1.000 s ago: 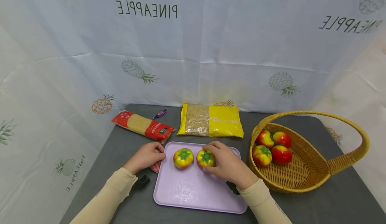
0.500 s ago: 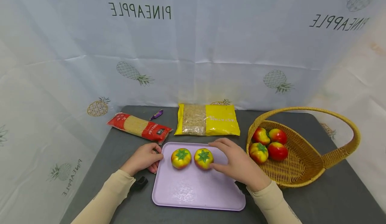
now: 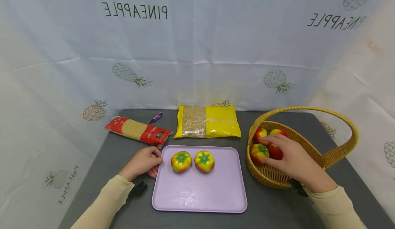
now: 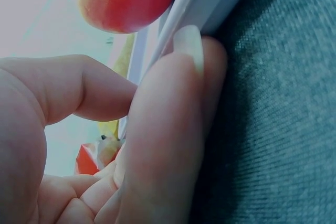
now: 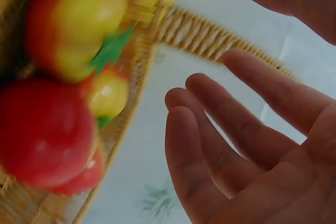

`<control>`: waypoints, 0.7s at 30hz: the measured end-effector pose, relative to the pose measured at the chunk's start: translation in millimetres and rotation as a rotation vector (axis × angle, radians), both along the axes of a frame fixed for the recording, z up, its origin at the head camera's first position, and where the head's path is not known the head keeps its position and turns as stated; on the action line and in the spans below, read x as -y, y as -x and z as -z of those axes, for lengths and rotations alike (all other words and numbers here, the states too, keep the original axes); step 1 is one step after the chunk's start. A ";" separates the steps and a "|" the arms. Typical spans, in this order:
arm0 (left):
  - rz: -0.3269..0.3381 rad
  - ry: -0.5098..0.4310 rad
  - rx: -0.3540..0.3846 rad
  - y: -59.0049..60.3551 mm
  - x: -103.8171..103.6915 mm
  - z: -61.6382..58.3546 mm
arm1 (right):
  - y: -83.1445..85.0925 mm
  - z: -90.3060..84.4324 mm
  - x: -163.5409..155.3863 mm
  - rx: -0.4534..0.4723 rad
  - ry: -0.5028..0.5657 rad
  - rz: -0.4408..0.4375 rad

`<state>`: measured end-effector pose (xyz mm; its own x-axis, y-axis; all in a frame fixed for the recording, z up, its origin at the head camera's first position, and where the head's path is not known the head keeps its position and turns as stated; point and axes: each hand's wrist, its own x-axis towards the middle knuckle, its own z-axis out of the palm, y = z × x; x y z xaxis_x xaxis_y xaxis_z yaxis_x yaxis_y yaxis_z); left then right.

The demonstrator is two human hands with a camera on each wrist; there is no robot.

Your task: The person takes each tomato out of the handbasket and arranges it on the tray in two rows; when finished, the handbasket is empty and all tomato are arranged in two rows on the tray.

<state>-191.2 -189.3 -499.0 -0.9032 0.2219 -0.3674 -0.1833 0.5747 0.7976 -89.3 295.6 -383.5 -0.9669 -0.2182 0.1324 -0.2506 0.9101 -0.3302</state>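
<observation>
Head view: backdrop (image 3: 197, 50) lettering "PINEAPPLE", mirrored.

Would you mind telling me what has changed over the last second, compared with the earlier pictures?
The right hand let go of the right-hand tomato on the purple tray and moved right, over the tomatoes in the wicker basket, fingers open and holding nothing. The left hand stayed at the tray's left edge; both tray tomatoes, including the left one, stayed put.

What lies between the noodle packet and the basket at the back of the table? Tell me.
In the head view, the yellow bag lies flat between the noodle packet and the basket, on the table.
</observation>
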 end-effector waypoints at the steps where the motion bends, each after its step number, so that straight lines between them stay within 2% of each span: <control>1: 0.002 -0.001 -0.002 0.2 0.1 0.5 | 2.8 0.6 -5.2 0.010 -0.005 0.005; 10: -0.013 -0.010 0.010 1.0 -1.2 1.4 | 18.8 12.9 -21.5 0.104 -0.012 -0.016; 21: -0.034 0.005 0.009 -0.1 -1.8 1.0 | 30.0 22.3 -15.8 0.101 -0.048 -0.066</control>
